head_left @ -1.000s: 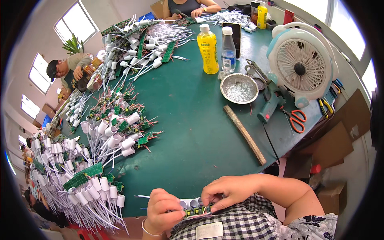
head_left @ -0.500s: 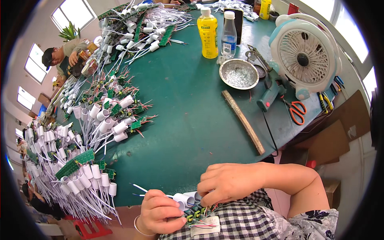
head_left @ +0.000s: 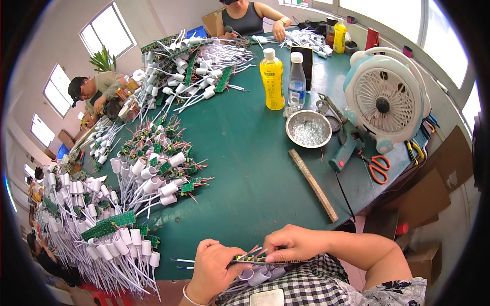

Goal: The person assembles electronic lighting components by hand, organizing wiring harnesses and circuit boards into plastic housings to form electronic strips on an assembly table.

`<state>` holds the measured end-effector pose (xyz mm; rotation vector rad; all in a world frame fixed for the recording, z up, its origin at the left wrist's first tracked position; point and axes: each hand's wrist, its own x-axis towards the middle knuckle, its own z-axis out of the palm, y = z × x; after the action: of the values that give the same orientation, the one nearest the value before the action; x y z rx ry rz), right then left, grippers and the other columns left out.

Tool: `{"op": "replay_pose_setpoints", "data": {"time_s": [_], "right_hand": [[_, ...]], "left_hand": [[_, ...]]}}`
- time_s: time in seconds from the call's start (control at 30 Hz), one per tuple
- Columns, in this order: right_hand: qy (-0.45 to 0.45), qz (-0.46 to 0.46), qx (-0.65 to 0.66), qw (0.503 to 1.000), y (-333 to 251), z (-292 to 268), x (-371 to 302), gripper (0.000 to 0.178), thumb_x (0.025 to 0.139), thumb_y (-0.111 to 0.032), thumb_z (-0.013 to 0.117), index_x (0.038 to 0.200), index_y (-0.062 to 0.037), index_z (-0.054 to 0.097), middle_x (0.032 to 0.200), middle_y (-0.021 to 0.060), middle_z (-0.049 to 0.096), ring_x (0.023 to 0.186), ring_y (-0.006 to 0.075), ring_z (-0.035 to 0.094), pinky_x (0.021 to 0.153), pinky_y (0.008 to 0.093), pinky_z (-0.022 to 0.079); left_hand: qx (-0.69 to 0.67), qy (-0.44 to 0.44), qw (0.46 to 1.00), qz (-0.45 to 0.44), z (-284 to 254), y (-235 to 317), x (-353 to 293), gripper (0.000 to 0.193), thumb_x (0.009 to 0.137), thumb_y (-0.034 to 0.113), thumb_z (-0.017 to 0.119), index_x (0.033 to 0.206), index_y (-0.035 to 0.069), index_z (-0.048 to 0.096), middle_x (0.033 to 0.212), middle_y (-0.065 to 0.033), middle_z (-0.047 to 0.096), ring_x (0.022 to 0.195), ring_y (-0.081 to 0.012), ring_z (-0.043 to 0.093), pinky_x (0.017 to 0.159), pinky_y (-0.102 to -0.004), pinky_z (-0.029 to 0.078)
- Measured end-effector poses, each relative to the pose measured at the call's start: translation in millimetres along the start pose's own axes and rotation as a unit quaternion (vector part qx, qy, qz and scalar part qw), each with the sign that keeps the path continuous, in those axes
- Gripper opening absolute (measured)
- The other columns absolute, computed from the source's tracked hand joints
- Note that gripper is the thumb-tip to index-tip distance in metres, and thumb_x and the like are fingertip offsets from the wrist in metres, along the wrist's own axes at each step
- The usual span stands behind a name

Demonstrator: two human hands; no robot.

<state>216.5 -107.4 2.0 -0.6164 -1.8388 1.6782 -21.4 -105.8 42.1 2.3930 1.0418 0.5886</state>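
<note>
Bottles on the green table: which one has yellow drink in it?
The taller bottle with the white cap, on the left of the pair. Its neighbour, the smaller bottle, is clear with colourless liquid. Another yellow-labelled bottle stands farther back; its contents cannot be told.

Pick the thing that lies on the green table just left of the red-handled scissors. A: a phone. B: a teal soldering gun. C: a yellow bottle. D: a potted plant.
B: the teal soldering gun lies between the metal bowl and the red-handled scissors.
</note>
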Motion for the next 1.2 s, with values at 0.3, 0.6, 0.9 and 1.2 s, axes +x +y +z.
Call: {"op": "replay_pose_setpoints", "data": {"time_s": [0.3,0.6,0.9,1.2], "right_hand": [[0.213,-0.121,-0.063,0.968,-28.1,-24.1,-10.0,0.022,0.088,-0.023,0.06,0.095,-0.0034,0.055,0.084,0.0027,0.058,0.075,0.0137,0.055,0.066,0.0318,0.045],[0.106,-0.161,0.155,0.969,-44.7,-18.3,-7.9,0.019,0.09,-0.015,0.056,0.097,0.0024,0.061,0.086,0.0129,0.064,0.083,0.0264,0.061,0.074,0.0369,0.047],[0.13,-0.036,0.276,0.952,27.5,69.8,30.5,0.038,0.098,-0.031,0.037,0.117,-0.0013,0.05,0.109,0.0068,0.053,0.099,0.0127,0.048,0.086,0.0269,0.04],[0.219,0.058,0.291,0.93,41.5,65.8,9.8,0.028,0.099,-0.029,0.039,0.105,-0.0042,0.05,0.09,0.0003,0.05,0.083,0.0069,0.044,0.076,0.0224,0.039]], "left_hand": [[-0.013,0.024,1.0,0.001,9.9,-4.5,0.5,0.031,0.069,0.038,0.074,0.081,0.01,0.066,0.06,0.0002,0.053,0.059,-0.0181,0.052,0.081,-0.0366,0.037],[-0.003,0.013,0.991,0.133,-3.7,-9.9,-16.0,0.008,0.067,0.019,0.071,0.073,0.016,0.066,0.072,0.0045,0.061,0.072,-0.0125,0.059,0.085,-0.0398,0.032],[-0.067,0.017,0.988,0.14,-48.5,-47.2,8.4,0.016,0.066,0.021,0.073,0.078,0.015,0.065,0.077,0.0023,0.064,0.078,-0.017,0.06,0.083,-0.0389,0.036],[-0.239,-0.106,0.965,-0.014,-16.9,-64.8,34.5,0.024,0.072,0.018,0.073,0.092,0.008,0.066,0.084,-0.0029,0.063,0.083,-0.0202,0.055,0.077,-0.0316,0.04]]}}
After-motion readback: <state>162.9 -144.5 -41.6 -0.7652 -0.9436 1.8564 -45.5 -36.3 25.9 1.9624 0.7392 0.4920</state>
